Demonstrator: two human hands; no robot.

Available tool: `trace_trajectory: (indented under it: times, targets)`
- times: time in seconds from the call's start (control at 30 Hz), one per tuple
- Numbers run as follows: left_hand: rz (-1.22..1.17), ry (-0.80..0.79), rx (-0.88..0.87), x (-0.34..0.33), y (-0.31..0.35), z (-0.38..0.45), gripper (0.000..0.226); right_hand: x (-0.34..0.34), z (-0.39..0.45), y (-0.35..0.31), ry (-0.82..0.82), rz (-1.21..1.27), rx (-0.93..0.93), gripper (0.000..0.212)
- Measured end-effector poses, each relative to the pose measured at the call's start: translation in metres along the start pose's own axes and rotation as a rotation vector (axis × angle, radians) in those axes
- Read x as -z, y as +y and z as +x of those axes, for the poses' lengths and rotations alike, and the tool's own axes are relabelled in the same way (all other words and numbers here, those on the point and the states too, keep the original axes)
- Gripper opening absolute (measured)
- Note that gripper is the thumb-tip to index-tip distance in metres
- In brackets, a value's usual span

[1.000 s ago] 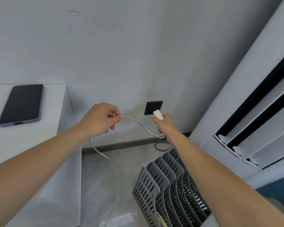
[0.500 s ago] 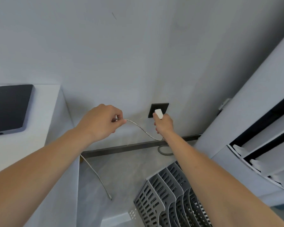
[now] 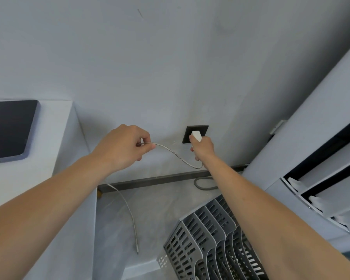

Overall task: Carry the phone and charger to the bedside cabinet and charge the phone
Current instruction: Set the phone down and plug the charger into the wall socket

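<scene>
A dark phone [image 3: 9, 129] lies face up on the white bedside cabinet [image 3: 55, 142] at the left. My right hand [image 3: 202, 147] grips the white charger plug [image 3: 196, 136] and holds it against the black wall socket [image 3: 194, 133]. My left hand [image 3: 125, 147] pinches the white cable [image 3: 176, 155] a short way from the plug. The cable sags between my hands. Its free end [image 3: 136, 249] hangs down beside the cabinet, just above the floor.
A grey slotted file rack [image 3: 206, 241] stands on the floor below my right arm. A white unit with dark slots [image 3: 321, 158] fills the right side. A grey cord loop [image 3: 205, 183] lies by the dark skirting board [image 3: 160, 179].
My right hand has brought the plug up onto the socket. The view has shifted right, so the phone sits nearer the left edge. More of the dangling cable end shows.
</scene>
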State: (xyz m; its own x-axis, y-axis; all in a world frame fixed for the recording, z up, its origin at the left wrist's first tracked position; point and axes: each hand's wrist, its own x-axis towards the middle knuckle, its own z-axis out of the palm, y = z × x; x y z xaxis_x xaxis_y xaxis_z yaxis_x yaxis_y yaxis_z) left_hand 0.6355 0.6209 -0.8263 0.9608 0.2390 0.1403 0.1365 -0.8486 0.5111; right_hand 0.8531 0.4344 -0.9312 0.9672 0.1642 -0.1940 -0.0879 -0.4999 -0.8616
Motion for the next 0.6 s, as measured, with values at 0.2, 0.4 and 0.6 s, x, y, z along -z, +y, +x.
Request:
trace_trajectory:
  times: [0.2,0.4,0.6]
  targets:
    - [-0.012,-0.013,0.004,-0.0006,-0.0009,0.0003,0.030,-0.0015,0.0032,-0.0038,-0.002,-0.032,0.004,0.054]
    - [-0.039,-0.030,0.016,-0.0019,-0.0027,0.0020,0.030,0.0016,0.0032,-0.0073,-0.013,-0.065,0.014,0.053]
    - [-0.059,-0.064,0.001,-0.0022,-0.0017,0.0018,0.028,0.0013,0.0048,-0.0073,-0.021,-0.070,0.011,0.053]
